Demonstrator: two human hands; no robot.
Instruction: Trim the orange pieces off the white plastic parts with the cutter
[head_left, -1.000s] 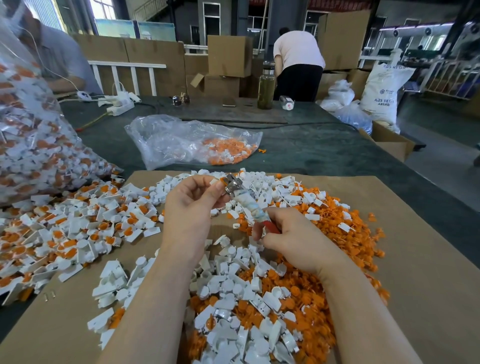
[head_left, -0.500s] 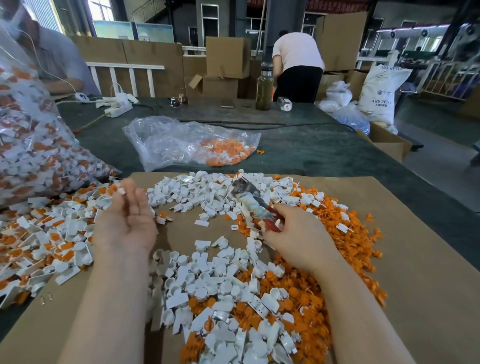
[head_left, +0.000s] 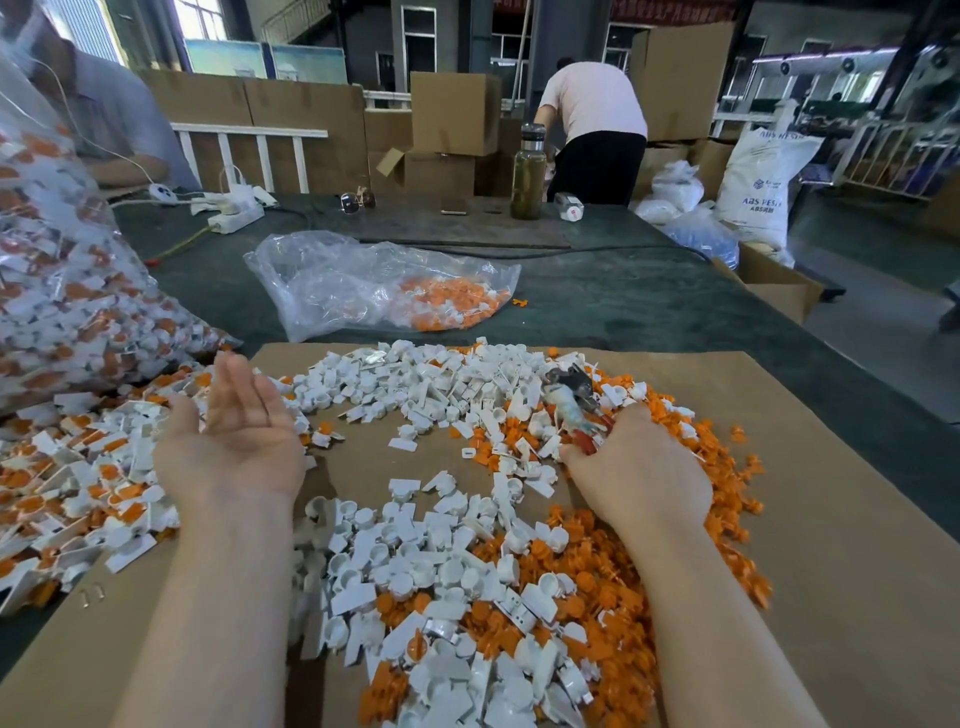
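My right hand (head_left: 639, 467) grips the cutter (head_left: 574, 402), whose metal jaws point up and left over the heap of trimmed orange pieces (head_left: 691, 457). My left hand (head_left: 236, 441) is palm up, fingers straight and together, holding nothing, beside the pile of untrimmed white parts with orange pieces (head_left: 78, 483) at the left. Trimmed white parts (head_left: 431, 571) lie mixed with orange offcuts between my forearms, and more white parts (head_left: 431, 384) are spread at the far side of the cardboard sheet (head_left: 841, 597).
A large clear bag of untrimmed parts (head_left: 62, 291) rises at the left. A second clear bag with orange scraps (head_left: 384, 291) lies beyond the cardboard on the dark table (head_left: 623, 301). A bottle (head_left: 528, 176), sunglasses, a power strip and two people are at the far side.
My left hand left the cutter's jaws, swung left to the untrimmed pile and turned palm up. My right hand lowered the cutter toward the orange heap.
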